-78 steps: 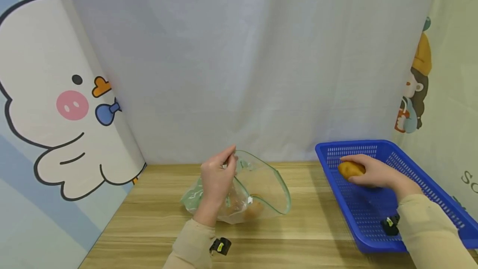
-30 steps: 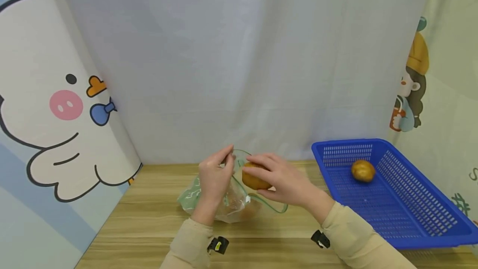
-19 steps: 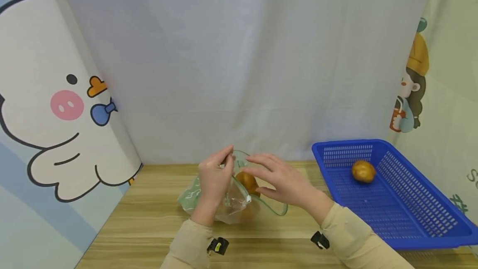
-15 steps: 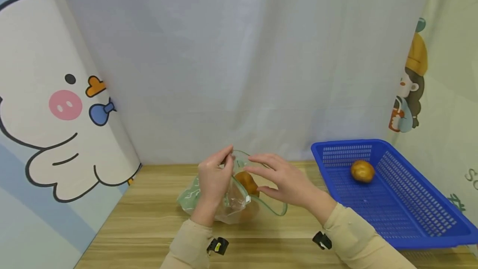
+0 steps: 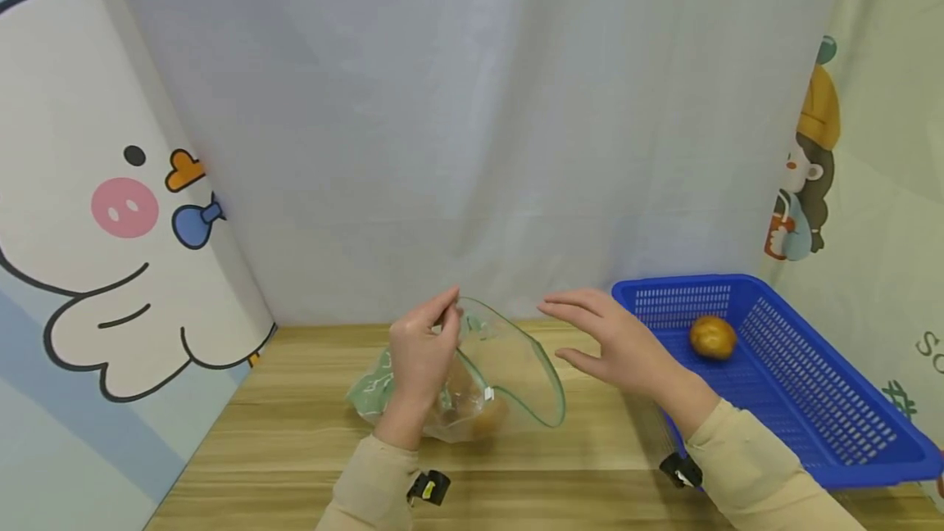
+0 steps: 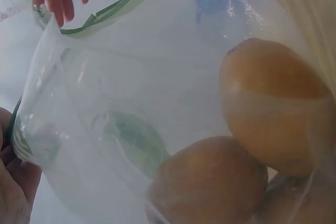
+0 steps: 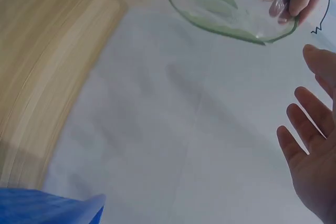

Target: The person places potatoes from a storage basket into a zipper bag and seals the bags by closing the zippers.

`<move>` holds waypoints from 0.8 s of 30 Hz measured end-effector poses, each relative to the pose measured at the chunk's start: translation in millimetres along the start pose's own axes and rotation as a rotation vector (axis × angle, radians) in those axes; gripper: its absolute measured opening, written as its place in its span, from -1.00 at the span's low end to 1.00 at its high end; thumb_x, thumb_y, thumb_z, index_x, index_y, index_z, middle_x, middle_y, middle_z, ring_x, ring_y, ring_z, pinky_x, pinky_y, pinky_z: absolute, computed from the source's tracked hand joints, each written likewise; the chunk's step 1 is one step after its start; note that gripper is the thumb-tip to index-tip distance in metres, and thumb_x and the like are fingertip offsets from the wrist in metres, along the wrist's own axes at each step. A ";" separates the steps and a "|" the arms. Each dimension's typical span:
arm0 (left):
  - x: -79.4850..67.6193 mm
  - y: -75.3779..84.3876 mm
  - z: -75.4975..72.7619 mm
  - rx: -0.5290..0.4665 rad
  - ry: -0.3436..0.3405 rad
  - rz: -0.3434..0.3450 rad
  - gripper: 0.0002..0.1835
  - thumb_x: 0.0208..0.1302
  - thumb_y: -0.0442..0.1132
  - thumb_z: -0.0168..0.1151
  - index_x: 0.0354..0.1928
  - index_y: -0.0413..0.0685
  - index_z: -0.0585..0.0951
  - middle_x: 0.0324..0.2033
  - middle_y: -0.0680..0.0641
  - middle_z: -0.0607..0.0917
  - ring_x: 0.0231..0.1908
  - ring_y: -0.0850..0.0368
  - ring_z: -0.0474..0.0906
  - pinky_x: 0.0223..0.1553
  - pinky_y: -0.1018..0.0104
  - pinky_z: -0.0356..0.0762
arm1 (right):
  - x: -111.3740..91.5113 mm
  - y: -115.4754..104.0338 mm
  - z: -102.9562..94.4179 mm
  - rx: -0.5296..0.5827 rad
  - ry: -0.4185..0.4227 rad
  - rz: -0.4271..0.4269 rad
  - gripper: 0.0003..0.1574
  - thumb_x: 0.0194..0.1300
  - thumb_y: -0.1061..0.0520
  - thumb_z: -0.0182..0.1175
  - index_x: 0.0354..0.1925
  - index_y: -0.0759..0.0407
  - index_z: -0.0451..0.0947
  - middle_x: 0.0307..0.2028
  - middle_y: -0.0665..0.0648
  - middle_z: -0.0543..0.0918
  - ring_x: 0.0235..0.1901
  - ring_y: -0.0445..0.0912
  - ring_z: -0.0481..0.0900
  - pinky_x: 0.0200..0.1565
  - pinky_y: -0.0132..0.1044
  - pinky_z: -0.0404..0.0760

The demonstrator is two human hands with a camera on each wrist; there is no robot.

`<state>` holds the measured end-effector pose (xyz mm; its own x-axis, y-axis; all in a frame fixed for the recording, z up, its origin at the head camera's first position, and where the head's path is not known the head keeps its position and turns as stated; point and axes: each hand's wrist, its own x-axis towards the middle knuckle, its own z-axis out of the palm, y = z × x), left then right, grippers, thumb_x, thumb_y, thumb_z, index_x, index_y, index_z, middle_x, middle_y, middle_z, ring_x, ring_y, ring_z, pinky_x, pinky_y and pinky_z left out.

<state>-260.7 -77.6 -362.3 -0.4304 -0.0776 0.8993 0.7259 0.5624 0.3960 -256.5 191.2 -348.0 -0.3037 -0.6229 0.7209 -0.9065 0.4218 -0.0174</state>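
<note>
A clear zip bag [image 5: 460, 410] with a green rim and white slider sits on the table, its mouth held wide. My left hand [image 5: 423, 348] pinches the rim at the upper left. Through the plastic, the left wrist view shows several potatoes [image 6: 273, 106] lying at the bottom of the bag. My right hand [image 5: 615, 342] hovers to the right of the bag mouth, fingers spread and nothing in them. One more potato [image 5: 713, 338] lies at the back of the blue basket [image 5: 782, 416].
The blue basket stands on the right side of the wooden table [image 5: 546, 482], just beyond the right wrist. A pale curtain [image 5: 501, 146] hangs behind the table's far edge. Printed cartoon panels border both sides.
My right hand carried a potato from the basket into the bag and let go of it. It has since drawn back to the right. My left hand stays on the rim.
</note>
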 end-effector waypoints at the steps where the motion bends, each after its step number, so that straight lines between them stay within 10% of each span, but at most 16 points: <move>1: 0.0 0.1 -0.2 0.002 -0.001 0.002 -0.75 0.17 -0.58 0.22 -0.16 -0.30 0.76 -0.39 -0.15 0.78 -0.45 0.05 0.73 -0.49 0.31 0.66 | -2.8 2.7 -3.4 -0.003 0.000 0.016 -0.11 -0.11 0.32 0.55 0.25 0.24 0.49 0.18 0.19 0.54 0.13 0.11 0.49 0.13 -0.03 0.46; 11: -1.5 1.4 -1.5 0.001 -0.009 -0.009 -0.76 0.18 -0.57 0.23 -0.16 -0.31 0.76 -0.37 -0.16 0.78 -0.44 0.05 0.72 -0.53 0.28 0.64 | -31.2 35.1 -41.0 -0.077 0.008 0.227 -0.14 -0.05 0.36 0.50 0.27 0.29 0.46 0.11 0.26 0.60 0.08 0.20 0.50 0.09 0.17 0.44; 24: -1.3 0.3 2.0 0.009 -0.001 0.015 -0.76 0.15 -0.59 0.23 -0.18 -0.31 0.77 -0.39 -0.15 0.78 -0.46 0.06 0.72 -0.52 0.32 0.63 | -83.5 88.6 -65.6 -0.118 -0.079 0.745 -0.23 0.30 0.09 0.34 0.37 0.31 0.33 0.27 0.48 0.40 0.26 0.44 0.24 0.18 0.43 0.20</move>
<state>-261.0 -75.6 -363.7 -0.4203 -0.0679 0.9048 0.7272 0.5713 0.3806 -292.2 323.8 -364.3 -0.8476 -0.1889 0.4959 -0.4174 0.8144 -0.4032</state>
